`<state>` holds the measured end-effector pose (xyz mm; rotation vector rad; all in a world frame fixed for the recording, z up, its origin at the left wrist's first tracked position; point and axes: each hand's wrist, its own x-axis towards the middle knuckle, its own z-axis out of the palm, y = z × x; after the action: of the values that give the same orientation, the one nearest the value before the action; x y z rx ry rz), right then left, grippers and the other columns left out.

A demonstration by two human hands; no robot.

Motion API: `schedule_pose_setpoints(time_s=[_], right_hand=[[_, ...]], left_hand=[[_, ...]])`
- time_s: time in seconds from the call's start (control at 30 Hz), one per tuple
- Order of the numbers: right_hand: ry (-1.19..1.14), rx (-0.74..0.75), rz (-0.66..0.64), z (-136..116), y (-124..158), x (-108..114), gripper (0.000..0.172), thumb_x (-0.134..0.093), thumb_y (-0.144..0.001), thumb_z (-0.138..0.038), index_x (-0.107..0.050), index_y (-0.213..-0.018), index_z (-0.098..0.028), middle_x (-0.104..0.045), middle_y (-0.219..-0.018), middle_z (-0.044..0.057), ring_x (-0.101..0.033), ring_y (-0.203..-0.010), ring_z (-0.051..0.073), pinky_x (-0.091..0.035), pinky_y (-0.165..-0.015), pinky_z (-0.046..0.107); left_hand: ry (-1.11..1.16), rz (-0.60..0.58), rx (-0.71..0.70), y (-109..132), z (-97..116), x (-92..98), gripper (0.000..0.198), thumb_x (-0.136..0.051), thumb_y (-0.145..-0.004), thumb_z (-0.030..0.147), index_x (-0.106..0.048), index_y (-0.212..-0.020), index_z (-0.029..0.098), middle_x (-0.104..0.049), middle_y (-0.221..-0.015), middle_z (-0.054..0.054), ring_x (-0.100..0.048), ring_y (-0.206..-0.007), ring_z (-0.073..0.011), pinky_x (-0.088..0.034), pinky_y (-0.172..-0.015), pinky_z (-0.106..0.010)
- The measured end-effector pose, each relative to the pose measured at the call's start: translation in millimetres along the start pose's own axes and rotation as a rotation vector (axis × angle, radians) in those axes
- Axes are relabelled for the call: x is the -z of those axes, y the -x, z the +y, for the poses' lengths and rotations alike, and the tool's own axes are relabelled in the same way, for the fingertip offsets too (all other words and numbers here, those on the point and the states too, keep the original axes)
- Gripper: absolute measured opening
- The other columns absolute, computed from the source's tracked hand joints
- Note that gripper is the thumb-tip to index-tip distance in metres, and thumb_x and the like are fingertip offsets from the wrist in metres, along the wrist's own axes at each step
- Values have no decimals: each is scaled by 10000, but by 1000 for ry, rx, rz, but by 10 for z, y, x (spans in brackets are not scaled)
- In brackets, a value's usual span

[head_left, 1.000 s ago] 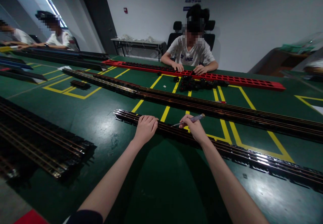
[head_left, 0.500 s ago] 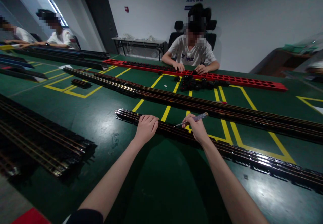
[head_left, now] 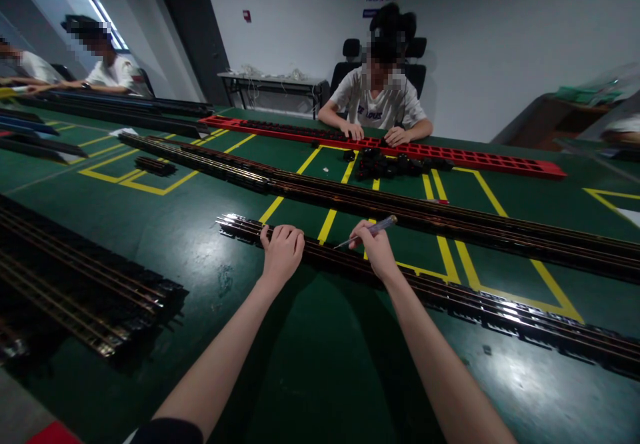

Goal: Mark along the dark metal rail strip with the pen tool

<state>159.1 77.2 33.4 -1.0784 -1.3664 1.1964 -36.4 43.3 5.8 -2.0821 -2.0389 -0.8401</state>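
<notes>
long black strip with metal rods (head_left: 453,299) lies slantwise on the green table (head_left: 310,377), near the person. left hand (head_left: 283,252) draped over it close to its far-left end, fingers curled; cannot tell how firmly they grip. right hand (head_left: 373,249) closed round a slim screwdriver (head_left: 385,223), tip at the strip; contact unclear. strip probably stiff crosswise, whippy lengthwise, rods slick; best held by the black edges, two spread hands for lifting. beyond: parallel strips (head_left: 475,229), then a red slotted tray (head_left: 500,161).
</notes>
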Motion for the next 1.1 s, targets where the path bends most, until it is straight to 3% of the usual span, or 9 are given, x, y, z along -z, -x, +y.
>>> schedule_pose_setpoints(time_s=[0.17,0.5,0.63,1.1], right_hand=[[25,-27,28,30,-118,-174,204,-466,-691,-323,-510,-594,-149,-529,-506,-5,-517,-508,86,-436,-589,200],[40,-38,11,34,-246,-384,209,-448,-711,-310,-520,-599,-149,-553,-517,-6,-542,-521,85,-446,-598,188],[21,-35,-2,36,-233,-378,212,-467,-710,-322,-521,-603,-147,-556,-525,-5,-546,-527,84,-452,-593,187],[44,-49,-57,16,-116,-204,230,-517,-726,-374,-535,-667,-152,-604,-600,9,-584,-592,96,-496,-664,224]], left_hand=[[18,36,52,-6,-7,0,301,-334,-931,268,-629,-935,207,-654,-1038,-42,-521,-1108,-204,-169,-1080,-509],[63,-32,-87,-13,-43,-74,309,-333,-929,267,-610,-1049,202,-637,-1141,-31,-495,-1182,-184,-226,-1115,-430],[73,-84,-133,-26,-61,-73,302,-348,-926,296,-600,-1063,201,-636,-1107,-28,-507,-1131,-177,-256,-1104,-412],[64,-105,-129,-25,-36,-45,316,-326,-933,323,-600,-1058,226,-624,-1085,-31,-495,-1098,-178,-242,-1107,-419]])
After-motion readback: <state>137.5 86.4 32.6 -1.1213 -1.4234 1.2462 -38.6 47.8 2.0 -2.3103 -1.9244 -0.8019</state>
